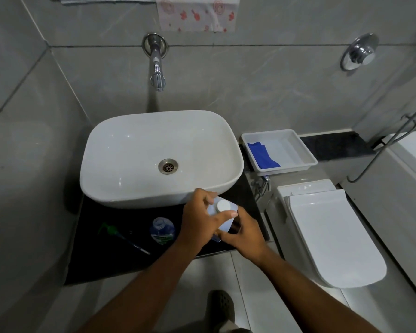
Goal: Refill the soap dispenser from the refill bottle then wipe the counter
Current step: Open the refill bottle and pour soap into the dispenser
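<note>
The refill bottle (223, 218), pale with a white cap (223, 205), stands on the black counter (120, 263) in front of the sink. My left hand (199, 219) wraps its left side, thumb near the cap. My right hand (243, 233) grips its lower right side. To the left stands the clear soap dispenser (162, 230), its neck open, with blue liquid and a green label. Its green pump (111, 229) with the long tube lies flat on the counter further left. A blue cloth (262, 156) lies in a white tray (305, 152).
A white basin (130, 150) fills the back of the counter under a wall tap (157, 68). A closed white toilet (327, 229) stands to the right, below the counter edge. A patterned cloth (197, 13) hangs on the wall.
</note>
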{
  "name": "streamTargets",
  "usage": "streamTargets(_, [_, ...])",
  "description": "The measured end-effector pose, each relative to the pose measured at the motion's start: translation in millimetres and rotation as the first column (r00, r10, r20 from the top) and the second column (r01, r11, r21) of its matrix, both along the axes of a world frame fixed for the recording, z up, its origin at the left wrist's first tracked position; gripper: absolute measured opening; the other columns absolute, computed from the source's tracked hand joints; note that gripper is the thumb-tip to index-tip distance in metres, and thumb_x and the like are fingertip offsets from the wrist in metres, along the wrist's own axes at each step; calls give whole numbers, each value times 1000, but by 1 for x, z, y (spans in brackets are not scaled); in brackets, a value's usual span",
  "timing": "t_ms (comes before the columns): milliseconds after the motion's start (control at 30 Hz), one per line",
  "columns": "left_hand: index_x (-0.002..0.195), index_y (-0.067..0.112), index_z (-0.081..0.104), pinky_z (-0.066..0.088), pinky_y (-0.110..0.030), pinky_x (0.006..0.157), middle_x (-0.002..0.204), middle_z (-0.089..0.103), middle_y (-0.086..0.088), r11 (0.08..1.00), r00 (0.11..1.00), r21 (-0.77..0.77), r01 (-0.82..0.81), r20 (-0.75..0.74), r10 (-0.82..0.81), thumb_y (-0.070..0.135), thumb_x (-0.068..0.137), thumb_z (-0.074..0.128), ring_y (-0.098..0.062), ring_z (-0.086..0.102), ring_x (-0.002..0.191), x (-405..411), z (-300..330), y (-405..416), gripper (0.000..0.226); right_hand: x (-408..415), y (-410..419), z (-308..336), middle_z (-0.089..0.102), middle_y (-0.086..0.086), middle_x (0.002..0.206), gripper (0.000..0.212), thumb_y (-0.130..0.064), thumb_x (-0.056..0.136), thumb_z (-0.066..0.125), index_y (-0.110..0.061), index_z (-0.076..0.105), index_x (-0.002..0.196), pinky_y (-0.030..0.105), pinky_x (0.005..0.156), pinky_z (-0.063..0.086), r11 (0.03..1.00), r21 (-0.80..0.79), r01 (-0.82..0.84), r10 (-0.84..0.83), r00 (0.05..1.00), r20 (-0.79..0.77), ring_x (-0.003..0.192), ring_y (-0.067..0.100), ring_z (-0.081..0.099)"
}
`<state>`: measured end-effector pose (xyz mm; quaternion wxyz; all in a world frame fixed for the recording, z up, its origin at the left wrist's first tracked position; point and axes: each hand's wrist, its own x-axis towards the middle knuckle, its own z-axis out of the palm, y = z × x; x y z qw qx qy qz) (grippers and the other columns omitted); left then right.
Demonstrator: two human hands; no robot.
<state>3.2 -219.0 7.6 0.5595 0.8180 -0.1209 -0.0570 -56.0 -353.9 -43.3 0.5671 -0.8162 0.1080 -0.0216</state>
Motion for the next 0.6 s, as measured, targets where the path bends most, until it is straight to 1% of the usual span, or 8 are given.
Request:
streamTargets(100, [126,18,50,49,-27,96,122,52,9,997,996,-30,73,-47,-75,26,58,91,-10,53,115,0,-1,5,80,1,3,-1,59,-9,123,72,-31,69,82,-22,47,131,21,89,53,1000,3,5,-5,1000,14,114,4,57])
streamTargets(133, [129,20,51,47,-26,98,125,52,10,992,991,-9,127,-33,-128,25,61,90,-10,52,118,0,-2,7,79,0,3,0,59,-9,123,71,-30,69,82,-23,47,131,19,89,52,1000,-1,3,-3,1000,17,114,3,57])
streamTargets(200, [114,21,57,52,-31,96,121,57,7,992,991,11,130,-25,-129,25,60,90,-18,57,116,1,-6,11,63,1,2,1,59,-10,123,70,-28,70,81,-24,47,131,18,88,52,1000,-4,-3,3,1000,12,113,2,57])
streamTargets(267, [106,20,49,56,-37,91,117,57,3,999,997,-20,45,-68,-46,25,56,92,-21,60,111,0,-6,13,67,1,3,1,58,-11,123,70,-27,71,82,-25,46,131,18,88,52,1000,6,-4,4,1000,1,113,1,57])
streamTargets(333, [118,20,43,54,-28,92,120,52,9,997,997,-49,54,-50,-56,25,56,92,-15,57,113,-3,-7,12,79,0,3,1,58,-10,124,71,-26,71,82,-24,46,132,16,88,51,1000,-2,-2,2,1000,7,114,0,56])
streamTargets(400, [124,31,46,48,-13,90,118,50,21,992,992,-39,119,-25,-120,26,61,89,-8,55,114,-5,-8,11,76,0,3,1,59,-9,124,70,-25,71,81,-22,47,131,16,89,51,1000,-17,-4,4,1000,18,114,2,56])
streamTargets(500, [109,29,49,52,-19,86,113,53,16,998,998,-26,58,-27,-59,26,61,90,-16,58,113,-5,-7,10,63,0,3,2,59,-7,124,72,-28,70,82,-20,46,132,18,90,52,1000,-20,-4,4,1000,19,114,4,57])
streamTargets(600, [131,21,42,48,-21,93,123,48,11,996,997,-48,76,-16,-77,23,62,89,-9,52,115,-5,-6,11,84,0,4,2,58,-7,126,73,-28,69,83,-20,46,132,20,91,51,1000,-14,-3,4,1000,19,116,5,56])
